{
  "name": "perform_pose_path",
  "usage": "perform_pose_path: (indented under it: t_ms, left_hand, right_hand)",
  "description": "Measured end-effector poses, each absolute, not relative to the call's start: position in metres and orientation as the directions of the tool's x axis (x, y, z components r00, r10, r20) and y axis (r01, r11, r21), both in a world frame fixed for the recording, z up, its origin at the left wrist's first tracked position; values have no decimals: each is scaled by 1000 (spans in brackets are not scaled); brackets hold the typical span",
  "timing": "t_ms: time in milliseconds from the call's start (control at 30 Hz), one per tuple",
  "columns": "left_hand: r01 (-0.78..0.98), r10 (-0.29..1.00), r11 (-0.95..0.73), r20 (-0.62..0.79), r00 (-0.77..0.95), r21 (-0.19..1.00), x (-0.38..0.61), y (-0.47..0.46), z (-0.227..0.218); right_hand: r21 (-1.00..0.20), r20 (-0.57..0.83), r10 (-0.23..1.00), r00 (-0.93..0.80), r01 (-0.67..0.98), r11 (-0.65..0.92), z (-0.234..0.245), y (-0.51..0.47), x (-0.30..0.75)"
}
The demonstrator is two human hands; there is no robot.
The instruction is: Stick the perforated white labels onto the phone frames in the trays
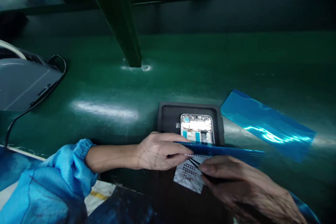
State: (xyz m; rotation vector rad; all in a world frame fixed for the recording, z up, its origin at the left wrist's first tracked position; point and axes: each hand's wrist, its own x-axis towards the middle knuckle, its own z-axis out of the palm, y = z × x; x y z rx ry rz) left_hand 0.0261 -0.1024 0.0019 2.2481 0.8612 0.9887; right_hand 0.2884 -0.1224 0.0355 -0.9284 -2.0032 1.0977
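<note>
Right hand: grip clenched on tweezers, tips toward 10 o'clock | perforated sheet: beneath tips, nearest right | left hand: I see it pinching blue strip, long axis 3–9 o'clock

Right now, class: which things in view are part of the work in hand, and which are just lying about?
In hand: left hand pinching a blue strip; right hand with tweezers over a dotted sheet; opened phone in a black tray.

Lying about: blue film, grey device, cable.

At the green desk's near edge, the left hand pinches a dotted sheet while the right hand holds tweezers to it, just before an opened phone in a black tray.
</note>
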Motion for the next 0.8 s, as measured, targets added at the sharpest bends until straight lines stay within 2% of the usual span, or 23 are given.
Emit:
perform_pose_path:
  t_ms: [167,333,467,667,800]
  left_hand:
    - [355,734,-648,426,529,674,26,-101,4]
    - [351,727,-642,397,560,681,24,-103,-2]
    - [311,728,-652,457,511,691,26,-101,1]
    - [285,718,-670,501,483,686,30,-100,0]
    - [276,722,-663,499,479,695,28,-101,-3]
  right_hand:
    - [-873,229,815,-533,258,414,41,-117,283]
    - [-906,129,823,-553,271,325,36,-125,292]
    - [-924,47,838,-543,295,243,32,-129,298]
    - [-865,210,772,-601,253,433,35,-122,296]
    - [-864,174,766,-619,278,421,30,-123,299]
